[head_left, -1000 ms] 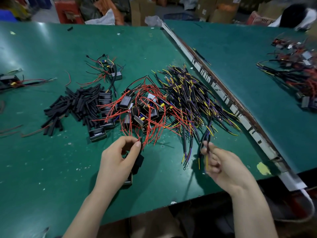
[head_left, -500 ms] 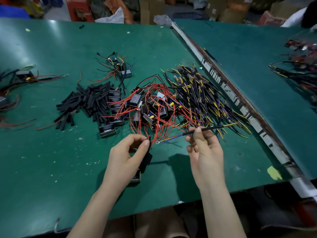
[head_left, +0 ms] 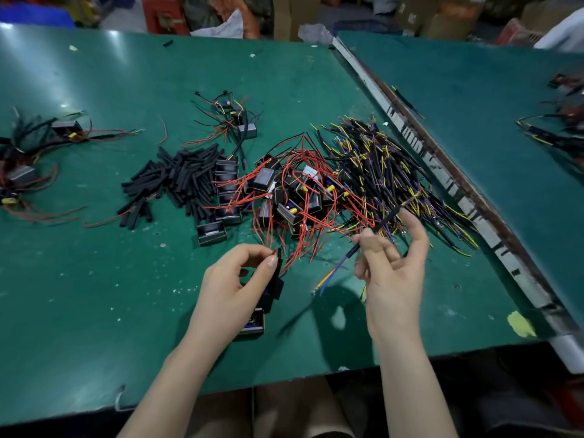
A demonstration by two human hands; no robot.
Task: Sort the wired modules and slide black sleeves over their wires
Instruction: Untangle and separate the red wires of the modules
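On the green table (head_left: 94,295), the left hand (head_left: 232,289) at lower centre of the frame curls its thumb and fingers around a black module (head_left: 274,290), pinching its red wire near the thumb tip; a second module (head_left: 254,322) lies on the table just beneath that hand. The right hand (head_left: 392,267), to the right of it, is blurred; its fingers pinch a sleeved wire (head_left: 384,221) that runs up and right over the pile, with blue and yellow ends (head_left: 331,275) sticking out down and left.

Above the hands, at the middle of the frame, sits a heap of modules with red wires (head_left: 294,197). Right of it, touching, is a pile of black-sleeved wires (head_left: 395,172) with yellow and purple tips. Left of the heap lie loose black sleeves (head_left: 177,181). A small cluster of modules (head_left: 234,118) lies further up, and another group (head_left: 25,165) is at the left edge.
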